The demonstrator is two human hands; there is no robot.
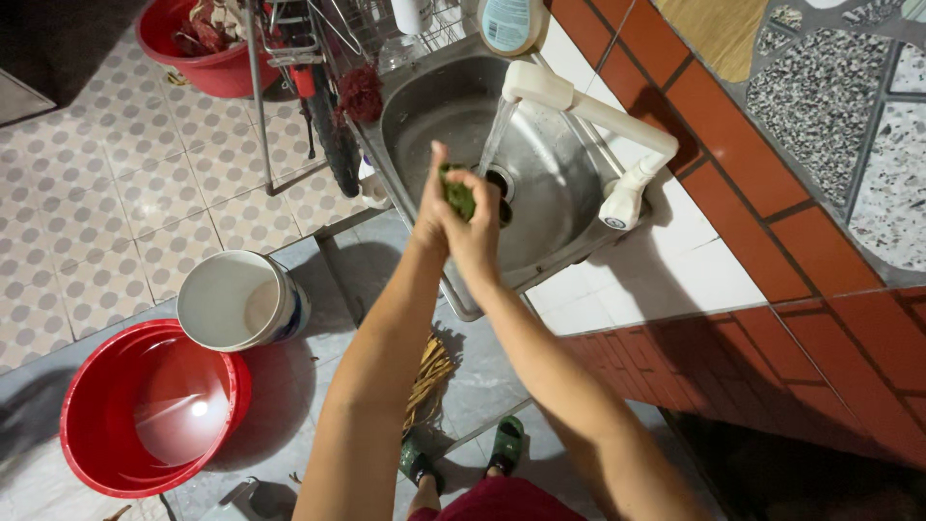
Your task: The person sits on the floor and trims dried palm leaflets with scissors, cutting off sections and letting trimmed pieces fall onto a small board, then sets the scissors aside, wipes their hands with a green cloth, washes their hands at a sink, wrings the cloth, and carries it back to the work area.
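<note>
Both hands are up over the steel sink (540, 207), pressed together around a green scrub pad (459, 198). The left hand (431, 207) clasps it from one side, the right hand (479, 232) folds over it from the other, so only a dark green patch shows between the fingers. Water runs from the white tap (588, 116) just behind the pad. Below, a red basin (87, 425) holds water beside a white bucket (241, 301).

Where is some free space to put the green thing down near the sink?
Free: white tiled counter right of the sink, below the white tap. Crowded: the sink's far side, with rack and bottles. Both hands hold the green thing.
</note>
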